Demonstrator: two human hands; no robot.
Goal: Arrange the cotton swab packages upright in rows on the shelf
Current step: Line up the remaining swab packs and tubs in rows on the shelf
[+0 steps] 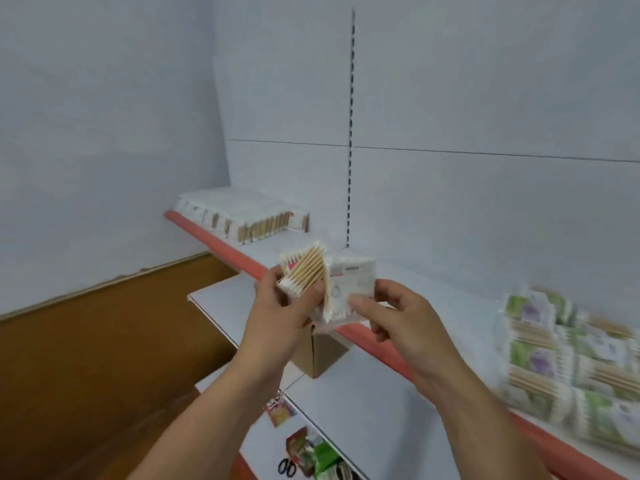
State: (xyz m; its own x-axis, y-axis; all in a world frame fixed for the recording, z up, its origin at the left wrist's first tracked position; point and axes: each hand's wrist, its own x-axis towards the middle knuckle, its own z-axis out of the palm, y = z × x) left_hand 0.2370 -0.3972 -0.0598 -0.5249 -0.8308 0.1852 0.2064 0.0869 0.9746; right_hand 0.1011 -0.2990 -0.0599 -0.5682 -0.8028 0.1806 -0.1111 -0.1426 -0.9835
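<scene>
I hold a small stack of cotton swab packages (332,282) in front of the shelf's red front edge (221,242). My left hand (277,313) grips the leftmost package, whose wooden sticks and white tips show, fanned away from the others. My right hand (391,313) pinches the white-labelled packages at the right side of the stack. At the shelf's far left, a block of swab packages (242,216) stands upright in rows against the back panel.
A heap of green-labelled swab packs (568,362) lies on the shelf at the right. Below the hands sits a cardboard box (318,355) on a lower shelf. Farther down are scissors (286,467) and colourful packets (311,452). A slotted upright runs up the back panel (350,133).
</scene>
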